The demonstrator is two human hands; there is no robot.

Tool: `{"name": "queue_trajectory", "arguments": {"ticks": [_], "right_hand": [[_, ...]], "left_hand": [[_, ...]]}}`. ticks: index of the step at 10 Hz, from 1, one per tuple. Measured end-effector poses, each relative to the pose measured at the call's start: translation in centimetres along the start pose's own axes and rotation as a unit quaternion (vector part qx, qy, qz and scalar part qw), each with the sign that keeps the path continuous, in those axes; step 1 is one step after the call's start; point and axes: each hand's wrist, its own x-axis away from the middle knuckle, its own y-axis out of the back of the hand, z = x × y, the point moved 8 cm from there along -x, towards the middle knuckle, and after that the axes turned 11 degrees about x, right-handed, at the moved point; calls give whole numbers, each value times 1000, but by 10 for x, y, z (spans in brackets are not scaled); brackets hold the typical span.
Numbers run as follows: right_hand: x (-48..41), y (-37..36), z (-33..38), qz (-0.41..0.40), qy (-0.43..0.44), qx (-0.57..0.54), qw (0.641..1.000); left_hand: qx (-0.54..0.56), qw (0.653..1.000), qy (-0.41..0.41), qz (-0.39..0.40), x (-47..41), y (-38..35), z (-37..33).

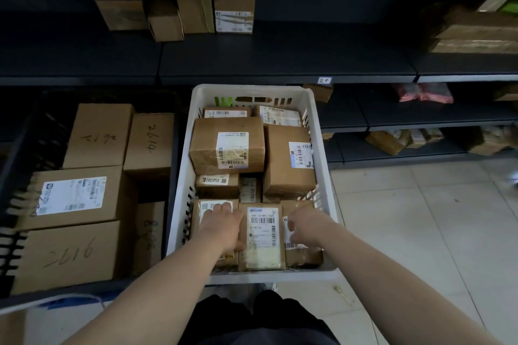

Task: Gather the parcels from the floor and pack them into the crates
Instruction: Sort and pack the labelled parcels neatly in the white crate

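A white slatted crate [322, 131] stands in front of me, packed with several brown labelled parcels. Both my hands reach into its near end. My left hand [222, 225] lies on a near-left parcel [208, 209] with the fingers spread over its white label. My right hand [305, 228] rests with curled fingers on the near-right parcel [304, 253]. Between the hands stands a narrow parcel [262, 238] with a long white label. A larger parcel [227, 145] lies on top in the middle of the crate. To the left a black crate [42, 131] holds several bigger cardboard boxes.
Dark metal shelves [280, 64] run behind the crates, with a few cardboard boxes [179, 12] on the upper level and more parcels at the right. Pale tiled floor [406, 218] opens to the right of the white crate. My dark shorts show at the bottom edge.
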Motion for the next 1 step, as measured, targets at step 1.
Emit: {"name": "queue_trajectory", "arguments": {"ticks": [1], "right_hand": [[2,18,-2,-46,-13,-69,996]], "left_hand": [[50,999,-9,20,5,10,1]]}}
